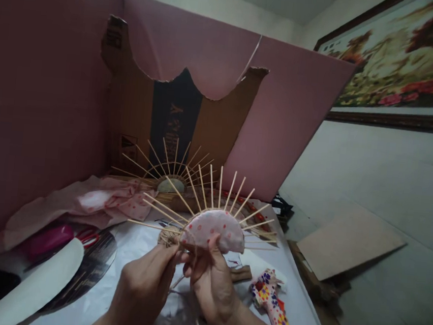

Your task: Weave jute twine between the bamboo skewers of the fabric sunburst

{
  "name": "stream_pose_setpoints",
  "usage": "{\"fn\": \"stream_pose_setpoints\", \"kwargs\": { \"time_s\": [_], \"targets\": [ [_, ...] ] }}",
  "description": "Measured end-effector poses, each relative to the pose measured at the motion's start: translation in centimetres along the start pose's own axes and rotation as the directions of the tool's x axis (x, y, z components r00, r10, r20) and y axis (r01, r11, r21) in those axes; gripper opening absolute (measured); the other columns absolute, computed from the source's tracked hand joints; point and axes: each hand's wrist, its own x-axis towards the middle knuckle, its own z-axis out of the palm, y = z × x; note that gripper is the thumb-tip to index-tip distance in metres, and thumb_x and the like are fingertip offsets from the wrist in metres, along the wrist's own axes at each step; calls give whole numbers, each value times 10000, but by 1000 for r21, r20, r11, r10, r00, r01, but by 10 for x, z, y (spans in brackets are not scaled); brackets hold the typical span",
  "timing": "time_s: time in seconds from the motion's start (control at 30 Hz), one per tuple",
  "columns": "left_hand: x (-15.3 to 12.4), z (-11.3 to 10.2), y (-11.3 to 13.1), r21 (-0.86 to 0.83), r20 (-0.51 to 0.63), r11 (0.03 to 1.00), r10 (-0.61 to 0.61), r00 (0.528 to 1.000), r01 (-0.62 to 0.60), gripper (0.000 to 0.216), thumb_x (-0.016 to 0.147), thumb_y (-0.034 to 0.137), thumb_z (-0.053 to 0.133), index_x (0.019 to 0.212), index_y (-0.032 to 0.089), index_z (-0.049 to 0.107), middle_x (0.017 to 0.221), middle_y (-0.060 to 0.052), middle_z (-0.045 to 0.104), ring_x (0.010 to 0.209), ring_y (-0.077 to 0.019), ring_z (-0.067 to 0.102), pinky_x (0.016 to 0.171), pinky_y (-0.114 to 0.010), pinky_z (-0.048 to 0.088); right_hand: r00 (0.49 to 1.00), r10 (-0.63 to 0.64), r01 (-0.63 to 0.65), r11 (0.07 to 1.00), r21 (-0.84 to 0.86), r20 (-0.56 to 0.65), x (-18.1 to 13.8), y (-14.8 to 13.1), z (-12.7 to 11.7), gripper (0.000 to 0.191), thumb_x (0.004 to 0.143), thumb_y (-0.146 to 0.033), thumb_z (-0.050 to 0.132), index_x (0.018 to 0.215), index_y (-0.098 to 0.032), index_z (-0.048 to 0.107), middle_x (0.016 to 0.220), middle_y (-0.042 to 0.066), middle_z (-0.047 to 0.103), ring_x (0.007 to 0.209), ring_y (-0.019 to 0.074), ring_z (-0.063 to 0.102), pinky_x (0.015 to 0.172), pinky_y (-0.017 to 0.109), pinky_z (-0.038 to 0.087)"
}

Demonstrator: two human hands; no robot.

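Note:
I hold up a half-round craft piece point(213, 228): a white fabric pad with red dots, with several thin wooden sticks fanning out from its curved edge. My right hand point(211, 279) grips it from below, thumb pressed on the fabric. My left hand point(145, 288) is closed beside it, fingertips pinching at the left lower corner of the pad where a strand of twine point(167, 237) is bunched. A thin string hangs down between the hands.
A second stick fan point(171, 176) stands behind, before a cardboard piece point(137, 109) and pink walls. Pink dotted cloth point(93, 202), red-handled scissors point(89, 236) and a pink tool point(50, 238) lie left. A colourful fabric roll point(274, 303) lies right on the white table cover point(299, 293).

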Motion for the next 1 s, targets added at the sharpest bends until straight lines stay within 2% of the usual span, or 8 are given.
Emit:
{"fn": "stream_pose_setpoints", "kwargs": {
  "time_s": [0.13, 0.27, 0.43, 0.53, 0.67, 0.83, 0.93, 1.0],
  "targets": [
    [-2, 1, -4, 53, 29, 994, 98, 995, -99, 332, 865, 39, 444, 1182, 104, 514, 874, -126, 682, 767, -185, 671, 622, -259, 534, 995, 89, -90, 996, 8, 52, 2, -14, 6, 568, 781, -619, 574, 897, -72, 678, 782, 102, 735, 418, 66, 587, 337, 133, 330],
    [-4, 2, 1, 6, 38, 986, 166, 985, -167, 356, 841, 19, 478, 1183, 109, 516, 804, -105, 676, 704, -175, 657, 602, -254, 534, 990, 123, -130, 986, 107, 68, 1, -28, 11, 477, 790, -577, 597, 868, -111, 665, 735, 70, 737, 579, 142, 692, 383, 142, 393],
    [-7, 6, 13, -44, 76, 980, 199, 977, -196, 414, 827, -3, 455, 1235, 57, 485, 658, -72, 615, 626, -174, 620, 545, -248, 515, 988, 105, -116, 988, 106, 110, -5, -39, 17, 482, 800, -564, 587, 896, -101, 683, 859, 133, 746, 721, 188, 721, 446, 160, 462],
    [-3, 8, 18, -78, 106, 978, 201, 974, -193, 394, 836, 12, 427, 1221, 67, 490, 681, -68, 613, 577, -160, 586, 502, -249, 487, 988, 91, -102, 991, 87, 128, -7, -50, 19, 472, 796, -563, 582, 924, -123, 694, 973, 147, 732, 797, 191, 719, 499, 172, 508],
    [8, 5, 22, -42, 118, 962, 272, 955, -269, 380, 845, 28, 403, 1213, 85, 479, 666, -45, 604, 544, -152, 556, 468, -257, 445, 992, 39, -43, 999, 33, 123, -5, -67, 19, 460, 761, -566, 609, 902, -140, 711, 1007, 140, 727, 855, 187, 713, 673, 237, 564],
    [26, -2, 25, -16, 182, 946, 321, 930, -323, 333, 843, 34, 397, 1155, 74, 507, 684, -54, 621, 576, -164, 569, 499, -290, 459, 990, -8, 7, 1000, 1, 141, 0, -83, 17, 476, 721, -604, 620, 856, -159, 723, 946, 128, 742, 854, 216, 713, 821, 364, 545],
    [35, -1, 26, -37, 237, 941, 335, 912, -336, 292, 844, 42, 410, 1105, 80, 536, 702, -60, 633, 599, -169, 572, 535, -302, 469, 991, -24, 24, 1000, -4, 132, 1, -90, 15, 513, 715, -640, 598, 882, -170, 717, 928, 127, 744, 916, 268, 695, 812, 453, 540],
    [41, 1, 28, -50, 236, 941, 335, 912, -333, 281, 846, 47, 412, 1091, 90, 543, 712, -62, 647, 596, -165, 567, 541, -302, 464, 993, -27, 28, 1000, -4, 117, 1, -94, 13, 531, 697, -651, 608, 883, -165, 716, 905, 132, 745, 916, 280, 693, 762, 444, 558]
  ]
}}
